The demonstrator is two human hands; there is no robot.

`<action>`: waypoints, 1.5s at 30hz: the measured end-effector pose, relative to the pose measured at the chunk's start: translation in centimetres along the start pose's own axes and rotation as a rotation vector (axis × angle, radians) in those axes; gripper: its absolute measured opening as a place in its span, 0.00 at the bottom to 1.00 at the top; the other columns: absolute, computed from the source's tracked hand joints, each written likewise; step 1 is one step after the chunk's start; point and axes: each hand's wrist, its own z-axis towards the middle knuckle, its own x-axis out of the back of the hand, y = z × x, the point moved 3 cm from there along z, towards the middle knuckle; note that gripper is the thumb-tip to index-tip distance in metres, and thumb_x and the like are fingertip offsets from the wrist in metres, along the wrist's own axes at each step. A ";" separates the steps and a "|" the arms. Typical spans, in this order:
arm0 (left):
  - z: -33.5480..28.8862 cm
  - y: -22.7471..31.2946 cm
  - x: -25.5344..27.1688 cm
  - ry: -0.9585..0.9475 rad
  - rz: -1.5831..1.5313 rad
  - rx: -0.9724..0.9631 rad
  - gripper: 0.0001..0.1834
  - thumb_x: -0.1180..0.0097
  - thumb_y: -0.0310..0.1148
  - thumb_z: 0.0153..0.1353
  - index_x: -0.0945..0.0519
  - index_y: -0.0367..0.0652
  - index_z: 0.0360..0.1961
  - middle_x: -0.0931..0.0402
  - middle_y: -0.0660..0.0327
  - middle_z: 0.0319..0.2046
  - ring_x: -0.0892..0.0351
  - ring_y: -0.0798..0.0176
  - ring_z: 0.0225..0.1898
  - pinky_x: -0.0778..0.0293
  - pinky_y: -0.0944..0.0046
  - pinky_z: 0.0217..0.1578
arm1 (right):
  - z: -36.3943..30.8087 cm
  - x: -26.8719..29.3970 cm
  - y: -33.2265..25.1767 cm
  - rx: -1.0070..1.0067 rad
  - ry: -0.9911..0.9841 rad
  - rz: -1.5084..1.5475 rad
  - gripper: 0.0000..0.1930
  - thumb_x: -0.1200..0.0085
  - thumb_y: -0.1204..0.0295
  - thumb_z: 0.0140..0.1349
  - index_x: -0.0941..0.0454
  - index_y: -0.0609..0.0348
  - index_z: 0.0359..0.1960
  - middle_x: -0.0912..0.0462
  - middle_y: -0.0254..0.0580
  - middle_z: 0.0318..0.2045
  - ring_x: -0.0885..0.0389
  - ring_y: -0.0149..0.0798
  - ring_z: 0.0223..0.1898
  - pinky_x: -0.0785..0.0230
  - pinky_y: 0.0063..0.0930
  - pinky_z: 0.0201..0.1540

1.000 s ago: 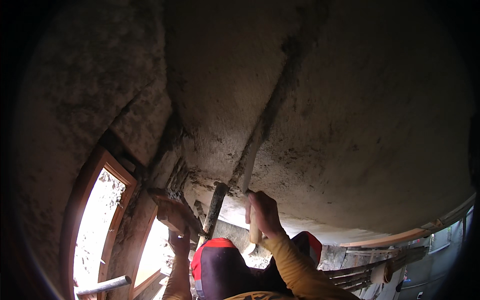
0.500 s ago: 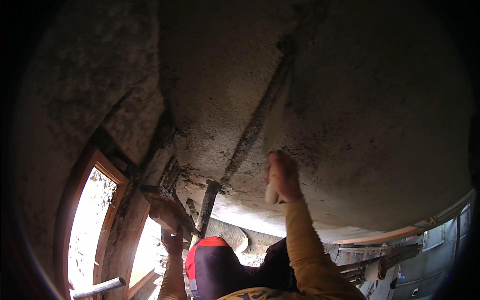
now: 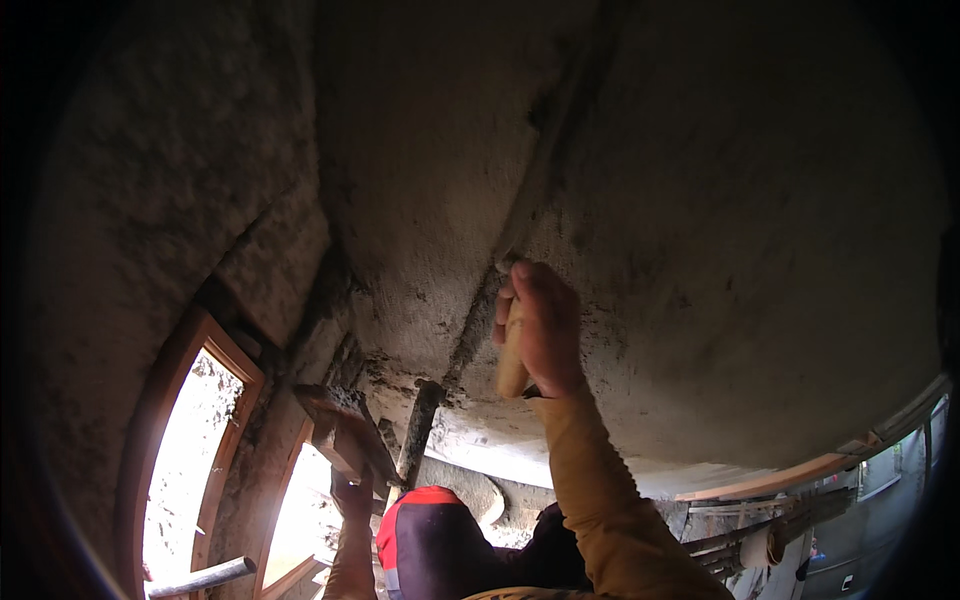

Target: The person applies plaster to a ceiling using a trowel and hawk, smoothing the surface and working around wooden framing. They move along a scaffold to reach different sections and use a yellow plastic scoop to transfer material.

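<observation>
My right hand [image 3: 545,325] is raised to the rough grey plastered ceiling [image 3: 740,230], shut on a pale wooden tool handle [image 3: 512,368]. The tool's working end is pressed against the ceiling beside a dark groove [image 3: 478,325] and is hidden by my fingers. Lower left, my left hand [image 3: 352,495] grips from below a wooden board [image 3: 338,425] carrying dark mortar, held just under the ceiling. Both sleeves are mustard yellow.
An orange wooden window frame [image 3: 165,420] with bright daylight curves along the left. Something rounded, red and dark, [image 3: 420,520] sits between my arms, maybe a person's capped head. A grey pipe [image 3: 200,578] lies lower left. Planks and poles [image 3: 770,540] are stacked lower right.
My right hand has moved up and to the right along the groove with the tool handle in it. My left hand and its board have stayed in about the same place.
</observation>
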 end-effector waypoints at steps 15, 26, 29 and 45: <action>-0.3 0.4 -0.1 0.000 0.102 0.098 0.24 0.34 0.36 0.45 0.30 0.33 0.38 0.26 0.43 0.33 0.27 0.38 0.36 0.30 0.49 0.36 | -1.3 1.2 0.4 -0.028 -0.037 -0.065 0.14 0.56 0.62 0.65 0.31 0.58 0.26 0.30 0.36 0.16 0.31 0.29 0.14 0.35 0.26 0.17; 0.0 -1.4 -0.9 0.087 0.108 -0.060 0.24 0.36 0.37 0.46 0.30 0.33 0.40 0.27 0.43 0.32 0.27 0.38 0.35 0.32 0.49 0.37 | 2.9 -1.6 -10.3 0.135 -0.022 0.039 0.18 0.52 0.54 0.64 0.31 0.56 0.26 0.31 0.32 0.17 0.31 0.25 0.16 0.35 0.22 0.16; 0.1 -0.3 -0.7 0.045 0.091 -0.022 0.25 0.35 0.37 0.46 0.29 0.33 0.41 0.27 0.43 0.33 0.27 0.38 0.37 0.31 0.50 0.38 | 1.2 0.4 -4.1 -0.001 -0.010 -0.044 0.18 0.51 0.55 0.64 0.30 0.57 0.27 0.31 0.33 0.17 0.32 0.25 0.16 0.35 0.22 0.15; 0.0 -2.5 -0.3 0.019 0.122 0.085 0.36 0.35 0.41 0.48 0.34 0.24 0.51 0.27 0.37 0.40 0.28 0.35 0.42 0.31 0.49 0.42 | 5.8 2.2 -16.3 0.233 0.143 -0.151 0.17 0.50 0.53 0.62 0.28 0.56 0.32 0.31 0.31 0.20 0.32 0.25 0.17 0.37 0.22 0.16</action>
